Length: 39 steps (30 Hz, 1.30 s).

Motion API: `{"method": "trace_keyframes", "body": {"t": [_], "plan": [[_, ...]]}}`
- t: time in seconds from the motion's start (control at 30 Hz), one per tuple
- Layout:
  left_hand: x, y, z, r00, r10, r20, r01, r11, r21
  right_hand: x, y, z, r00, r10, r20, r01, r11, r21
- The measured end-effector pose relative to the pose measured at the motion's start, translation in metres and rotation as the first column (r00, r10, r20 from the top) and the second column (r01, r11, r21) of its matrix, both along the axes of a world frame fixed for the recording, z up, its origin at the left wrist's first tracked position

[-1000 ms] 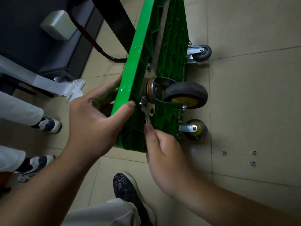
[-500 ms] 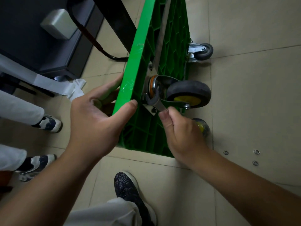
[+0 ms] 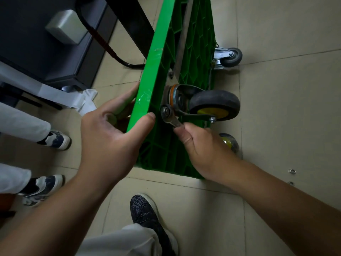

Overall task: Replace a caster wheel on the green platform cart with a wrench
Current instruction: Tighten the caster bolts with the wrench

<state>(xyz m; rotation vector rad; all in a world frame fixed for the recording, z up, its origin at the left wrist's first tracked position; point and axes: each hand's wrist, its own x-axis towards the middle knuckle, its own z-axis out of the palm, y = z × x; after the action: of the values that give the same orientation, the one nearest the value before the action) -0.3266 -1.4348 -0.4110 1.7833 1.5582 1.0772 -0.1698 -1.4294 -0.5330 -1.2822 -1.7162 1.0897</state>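
Two bare hands at green plastic platform cart [image 3: 155, 61], stood on edge.
Left hand [image 3: 110, 137] grips cart rim; right hand [image 3: 201, 146] pinches flat steel wrench [image 3: 170, 118], ring end on a bolt just beyond its fingertips; black-and-yellow caster wheel [image 3: 215, 103] beside.

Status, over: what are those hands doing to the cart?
Left hand grips tipped green cart edge. Right hand holds silver wrench on mounting bolt by black-and-yellow caster wheel. Nothing blocking.

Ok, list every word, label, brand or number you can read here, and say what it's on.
None can be read.
The pale marks on the edge of the green platform cart are scuffs, not letters.
The grey box, the wrench and the caster wheel show no legible print.
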Motion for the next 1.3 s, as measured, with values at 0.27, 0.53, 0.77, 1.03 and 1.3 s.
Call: {"method": "trace_keyframes", "body": {"t": [0.27, 0.53, 0.77, 1.03, 1.3], "plan": [[0.002, -0.001, -0.004, 0.999, 0.035, -0.009, -0.034, 0.999, 0.023, -0.029, -0.037, 0.032, 0.979, -0.151, -0.14, 0.103, 0.947, -0.303], [0.005, 0.001, -0.004, 1.0, 0.02, 0.019, -0.02, 1.0, 0.014, -0.038, -0.04, 0.025, 0.926, -0.186, -0.328, 0.081, 0.948, -0.307], [-0.002, 0.003, 0.0, 0.998, -0.013, 0.067, 0.013, 1.0, 0.003, -0.01, -0.051, -0.022, 0.977, -0.186, -0.103, 0.174, 0.978, -0.113], [0.001, 0.002, 0.0, 0.998, 0.002, 0.07, -0.001, 1.0, -0.015, 0.003, -0.003, 0.007, 0.969, -0.233, 0.082, 0.199, 0.934, 0.297], [0.003, 0.002, -0.001, 0.999, -0.001, 0.049, 0.002, 1.0, -0.012, -0.003, -0.002, -0.007, 0.994, -0.107, 0.03, 0.104, 0.99, 0.096]]}}
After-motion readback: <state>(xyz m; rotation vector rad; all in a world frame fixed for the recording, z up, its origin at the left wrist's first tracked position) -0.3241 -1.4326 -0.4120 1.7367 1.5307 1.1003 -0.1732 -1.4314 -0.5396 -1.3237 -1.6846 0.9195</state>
